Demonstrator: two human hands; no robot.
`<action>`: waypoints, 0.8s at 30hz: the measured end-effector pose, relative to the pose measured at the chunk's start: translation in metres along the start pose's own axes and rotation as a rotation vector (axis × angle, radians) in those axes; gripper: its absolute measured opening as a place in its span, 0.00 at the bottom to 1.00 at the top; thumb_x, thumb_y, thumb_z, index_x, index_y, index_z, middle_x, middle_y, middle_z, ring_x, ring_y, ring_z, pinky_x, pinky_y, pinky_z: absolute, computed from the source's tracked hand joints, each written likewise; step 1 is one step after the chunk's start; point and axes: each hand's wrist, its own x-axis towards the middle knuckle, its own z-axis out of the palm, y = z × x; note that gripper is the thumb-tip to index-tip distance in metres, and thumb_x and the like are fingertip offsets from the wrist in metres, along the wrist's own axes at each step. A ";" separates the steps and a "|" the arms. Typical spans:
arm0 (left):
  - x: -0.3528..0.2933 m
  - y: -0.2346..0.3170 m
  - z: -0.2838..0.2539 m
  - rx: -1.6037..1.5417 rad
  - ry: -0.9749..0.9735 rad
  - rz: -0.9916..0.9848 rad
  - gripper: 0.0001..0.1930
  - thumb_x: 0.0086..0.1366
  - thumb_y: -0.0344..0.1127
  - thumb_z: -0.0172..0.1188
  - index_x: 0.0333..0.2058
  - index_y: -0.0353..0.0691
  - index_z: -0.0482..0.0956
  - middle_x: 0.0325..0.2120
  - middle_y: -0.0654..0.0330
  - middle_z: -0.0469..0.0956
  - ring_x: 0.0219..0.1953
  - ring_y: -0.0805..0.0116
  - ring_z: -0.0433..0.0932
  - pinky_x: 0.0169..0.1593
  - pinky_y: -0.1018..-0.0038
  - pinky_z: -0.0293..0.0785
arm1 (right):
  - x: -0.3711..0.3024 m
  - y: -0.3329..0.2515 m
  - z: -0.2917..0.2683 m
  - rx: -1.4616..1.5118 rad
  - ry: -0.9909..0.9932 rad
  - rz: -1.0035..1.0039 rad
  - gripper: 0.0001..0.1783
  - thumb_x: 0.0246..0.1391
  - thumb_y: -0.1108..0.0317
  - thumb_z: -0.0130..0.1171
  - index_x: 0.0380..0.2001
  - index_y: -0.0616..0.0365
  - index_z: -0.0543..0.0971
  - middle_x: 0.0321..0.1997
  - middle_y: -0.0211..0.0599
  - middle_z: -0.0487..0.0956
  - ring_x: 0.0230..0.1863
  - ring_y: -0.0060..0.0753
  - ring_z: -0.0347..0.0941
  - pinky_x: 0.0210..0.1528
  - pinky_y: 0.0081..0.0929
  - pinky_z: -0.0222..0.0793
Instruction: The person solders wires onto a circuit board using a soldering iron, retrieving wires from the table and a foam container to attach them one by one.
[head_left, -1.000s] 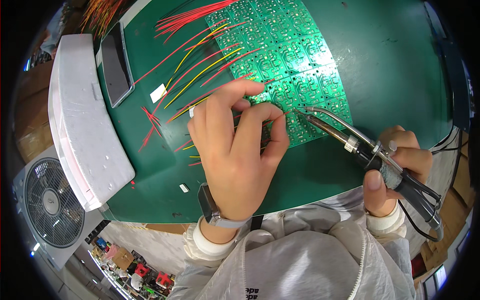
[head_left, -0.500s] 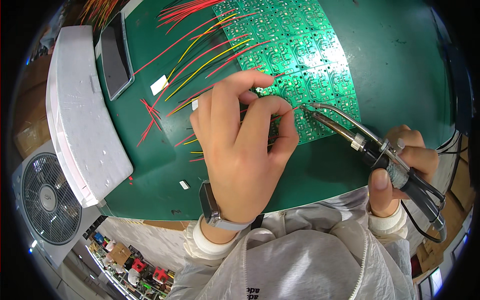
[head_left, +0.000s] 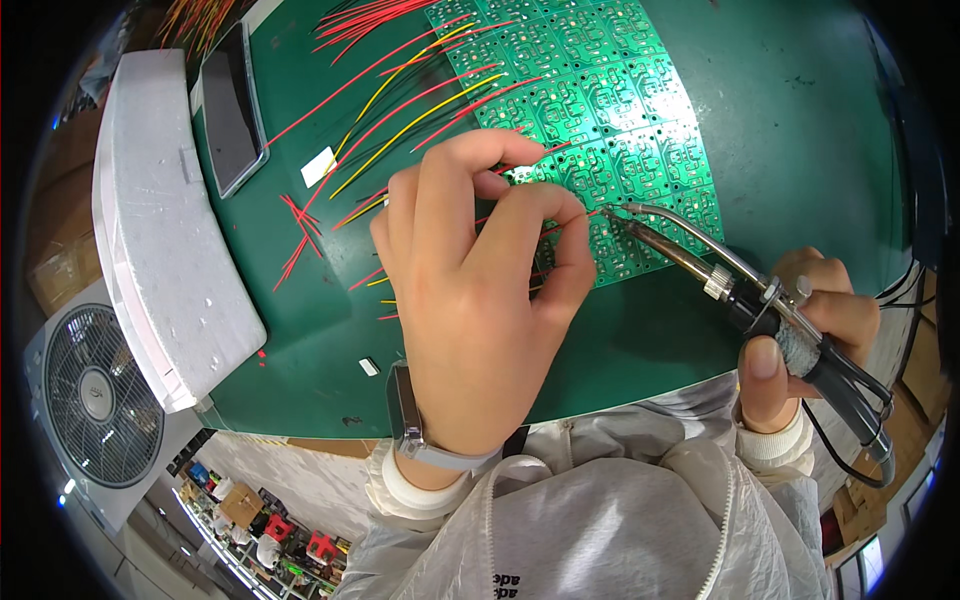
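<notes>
A green panel of circuit boards [head_left: 650,110] lies on the green table. Over its near left part, my left hand [head_left: 470,290] is closed in a pinch, thumb and finger together on a thin red wire [head_left: 592,213]. That wire's end points at the tip of a soldering iron [head_left: 668,250]. My right hand [head_left: 840,305] grips the iron's dark handle from the right, fingers wrapped round it. A bent metal feed tube [head_left: 690,227] runs along the iron and ends beside its tip, at the board. My left fingers hide part of the panel and some wires.
Red, yellow and black wires [head_left: 400,132] stretch left from the panel. Loose red wires [head_left: 300,235] lie near a dark-screened phone [head_left: 228,110]. A long white foam piece [head_left: 180,230] lines the table's left edge, with a fan [head_left: 100,395] beyond it.
My left hand has shifted slightly left and away from me, still pinched. The right hand and the soldering iron have barely moved.
</notes>
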 end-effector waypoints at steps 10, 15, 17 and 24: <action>-0.001 -0.001 0.000 -0.006 0.004 -0.002 0.09 0.38 0.21 0.61 0.21 0.39 0.75 0.33 0.65 0.70 0.29 0.69 0.64 0.35 0.75 0.62 | 0.001 -0.003 0.001 0.017 0.007 0.004 0.20 0.35 0.68 0.64 0.29 0.59 0.64 0.25 0.37 0.68 0.19 0.26 0.62 0.22 0.23 0.59; -0.001 -0.001 0.000 -0.003 0.009 0.000 0.09 0.38 0.21 0.61 0.21 0.40 0.75 0.33 0.65 0.70 0.28 0.69 0.64 0.35 0.75 0.62 | 0.001 -0.003 0.002 0.013 0.010 0.000 0.19 0.34 0.69 0.64 0.28 0.60 0.66 0.24 0.37 0.68 0.19 0.26 0.62 0.22 0.22 0.59; -0.001 -0.001 0.000 -0.003 0.010 0.007 0.09 0.38 0.21 0.61 0.21 0.40 0.75 0.33 0.65 0.70 0.28 0.69 0.64 0.35 0.75 0.62 | 0.001 -0.001 0.001 0.011 0.008 0.004 0.19 0.34 0.69 0.64 0.28 0.60 0.66 0.24 0.37 0.68 0.19 0.26 0.62 0.22 0.22 0.59; -0.002 -0.005 0.003 -0.018 0.025 0.041 0.09 0.38 0.21 0.61 0.21 0.39 0.75 0.33 0.65 0.70 0.28 0.69 0.64 0.35 0.75 0.62 | 0.002 -0.004 0.007 0.023 0.032 -0.010 0.19 0.34 0.69 0.64 0.29 0.61 0.66 0.24 0.38 0.68 0.18 0.26 0.62 0.21 0.22 0.59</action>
